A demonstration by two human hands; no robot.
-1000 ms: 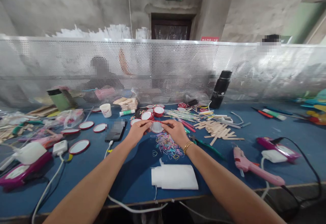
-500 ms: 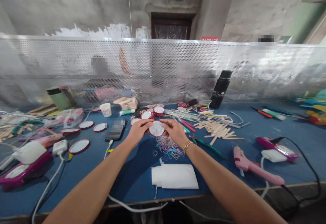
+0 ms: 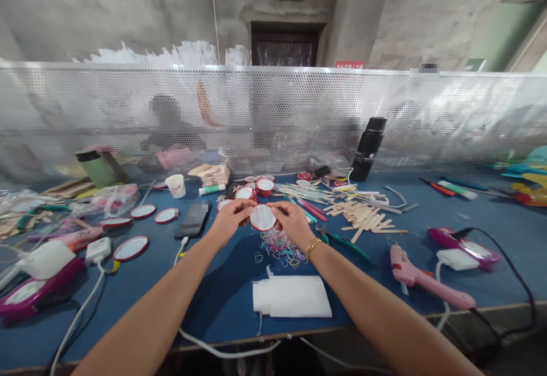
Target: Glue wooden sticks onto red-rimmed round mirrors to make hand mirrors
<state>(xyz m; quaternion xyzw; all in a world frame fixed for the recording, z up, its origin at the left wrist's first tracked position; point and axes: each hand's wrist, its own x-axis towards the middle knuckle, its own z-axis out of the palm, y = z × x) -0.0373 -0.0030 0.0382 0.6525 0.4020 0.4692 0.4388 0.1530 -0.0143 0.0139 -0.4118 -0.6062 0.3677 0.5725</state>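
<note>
Between my two hands is a round white disc with a red rim, its flat face turned toward me. My left hand pinches its left edge, and my right hand grips the right edge. Just below the disc lies a loose heap of small coloured rubber bands. Stacked red-rimmed discs sit behind my hands. A folded white cloth-like bundle rests near the table's front edge.
A pink glue gun, green-handled pliers and wooden sticks are on the right. To the left lie a phone, single red-rimmed discs and a white paper cup. A perforated metal screen borders the back.
The disc has tilted slightly, so its face shows a little rounder and less glossy. Both hands keep their hold; the whole view has shifted a little.
</note>
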